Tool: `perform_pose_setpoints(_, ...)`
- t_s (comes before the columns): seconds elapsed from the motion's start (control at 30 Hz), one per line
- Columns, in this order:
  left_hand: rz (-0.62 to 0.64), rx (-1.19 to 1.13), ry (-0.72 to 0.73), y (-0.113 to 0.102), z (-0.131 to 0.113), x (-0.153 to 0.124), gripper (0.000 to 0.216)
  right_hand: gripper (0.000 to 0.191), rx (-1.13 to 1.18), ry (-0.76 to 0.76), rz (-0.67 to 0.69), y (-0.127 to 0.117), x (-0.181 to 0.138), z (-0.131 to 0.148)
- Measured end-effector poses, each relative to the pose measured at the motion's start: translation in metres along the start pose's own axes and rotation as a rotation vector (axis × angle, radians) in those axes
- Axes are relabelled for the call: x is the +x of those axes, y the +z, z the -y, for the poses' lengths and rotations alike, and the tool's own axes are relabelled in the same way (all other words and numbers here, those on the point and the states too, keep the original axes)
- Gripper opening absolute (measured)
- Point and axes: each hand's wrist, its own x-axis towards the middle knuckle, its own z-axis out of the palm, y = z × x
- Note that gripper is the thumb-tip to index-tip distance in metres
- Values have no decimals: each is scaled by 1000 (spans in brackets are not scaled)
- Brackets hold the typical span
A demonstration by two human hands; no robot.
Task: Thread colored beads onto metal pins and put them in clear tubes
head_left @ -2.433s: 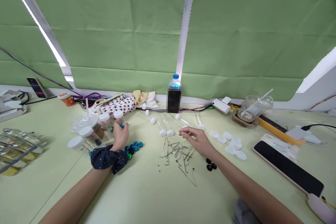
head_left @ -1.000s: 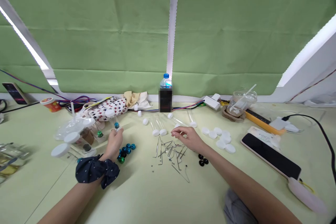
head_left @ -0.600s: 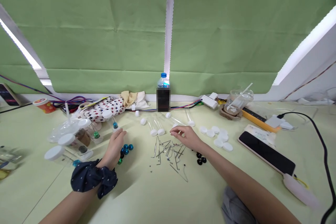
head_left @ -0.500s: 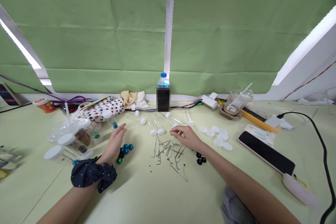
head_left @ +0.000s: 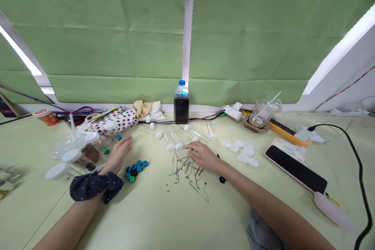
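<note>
My left hand (head_left: 118, 154), with a dark scrunchie (head_left: 94, 185) on its wrist, lies open and empty on the pale green table beside a row of clear vials with white caps (head_left: 92, 137). One vial holds a blue bead (head_left: 119, 138), another a green one (head_left: 106, 150). A cluster of blue and green beads (head_left: 136, 167) lies just right of that hand. My right hand (head_left: 204, 156) reaches flat over a scatter of metal pins (head_left: 187, 170), fingers stretched toward two white-capped tubes (head_left: 174, 147). Nothing shows in it.
White caps (head_left: 241, 152) lie right of my right hand, a black bead (head_left: 222, 179) by the wrist. A water bottle (head_left: 181, 101) stands at the back, with a patterned pouch (head_left: 117, 117), cables, a plastic cup (head_left: 268, 109), a black phone (head_left: 294, 168) and a black cable (head_left: 359, 172).
My left hand has let go of the vial with the blue bead and opened beside it. My right hand has opened from a pinch and lowered onto the pins.
</note>
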Motion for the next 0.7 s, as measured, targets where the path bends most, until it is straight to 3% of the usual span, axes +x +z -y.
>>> perform_pose_setpoints(0.07, 111, 259, 80, -2, -6, -4, 40, 25, 0, 12, 17, 1, 0, -1)
perform_pose_setpoints(0.17, 476, 651, 309, -8, -18, -14, 53, 24, -3, 35, 22, -1, -1, -1)
perform_pose_setpoints(0.23, 709, 808, 479, -15, -23, -22, 66, 23, -3, 49, 16, -3, 0, 0)
perform_pose_setpoints(0.3, 838, 920, 587, -22, -23, -30, 75, 23, 0, 59, 11, -6, 1, 1)
perform_pose_setpoints(0.47, 763, 1027, 727, -28, -5, -56, 78, 22, 26, 63, -2, -9, 5, 2)
perform_pose_setpoints(0.6, 564, 968, 813, -15, 13, -68, 55, 21, 47, 57, -7, -10, 6, 0)
perform_pose_setpoints(0.7, 487, 902, 829, -1, 20, -65, 40, 20, 53, 61, -14, -10, 5, -1)
